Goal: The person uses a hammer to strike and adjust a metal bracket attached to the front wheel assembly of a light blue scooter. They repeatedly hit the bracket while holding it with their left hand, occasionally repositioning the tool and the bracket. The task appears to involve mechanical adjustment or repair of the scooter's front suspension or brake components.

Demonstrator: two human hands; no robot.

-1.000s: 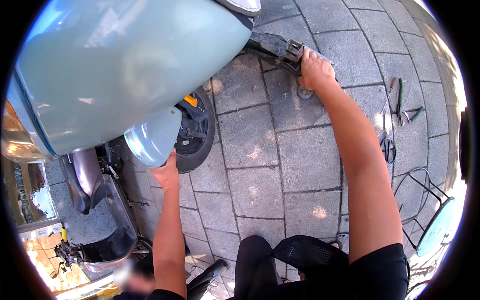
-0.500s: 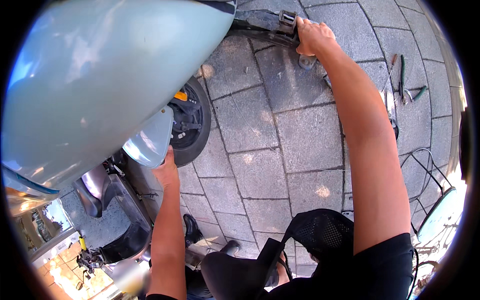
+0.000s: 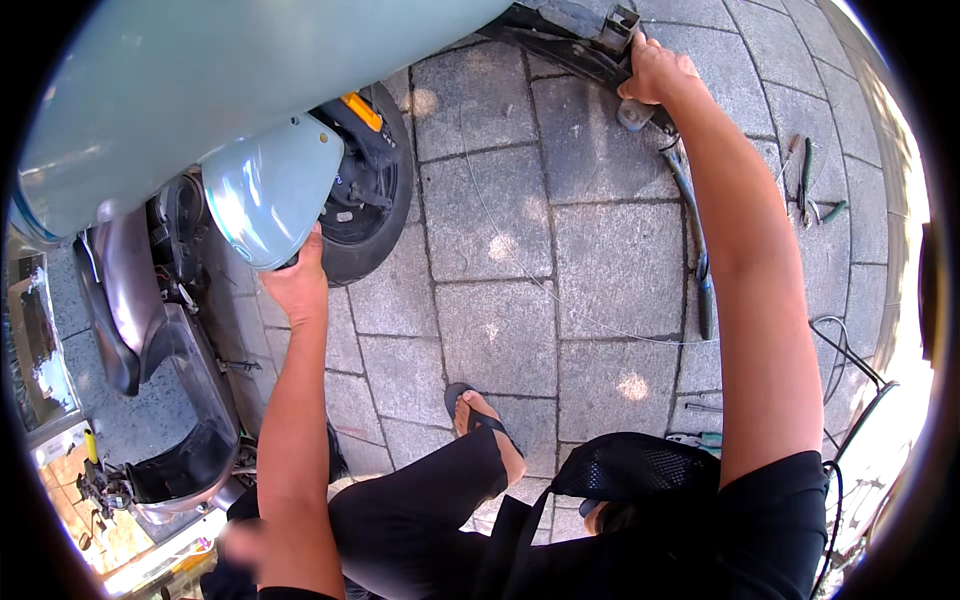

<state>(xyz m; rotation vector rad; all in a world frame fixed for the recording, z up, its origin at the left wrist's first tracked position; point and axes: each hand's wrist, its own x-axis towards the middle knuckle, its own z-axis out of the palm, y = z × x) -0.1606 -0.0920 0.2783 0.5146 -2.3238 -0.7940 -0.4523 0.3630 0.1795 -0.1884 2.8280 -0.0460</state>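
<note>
Firstly, locate the left hand (image 3: 297, 280), closed on the lower rim of the pale blue-green fender (image 3: 268, 190); some fingers are hidden behind it. The fender overlaps the wheel (image 3: 372, 225) in view; whether they touch cannot be told. Judging by appearance, it is a thin, stiff, light shell. Its glossy face is probably slippery and easily scratched, so the rim offers the surer hold. Above it extends a large body panel (image 3: 250, 65) of like colour, likely bulkier and equally prone to marking. Farther out, the right hand (image 3: 662, 75) grasps the outer end of the dark frame arm (image 3: 568, 42), beside a squared bracket (image 3: 619, 27). The arm appears rigid and fairly heavy; its narrow end suits a full-hand grip.
</note>
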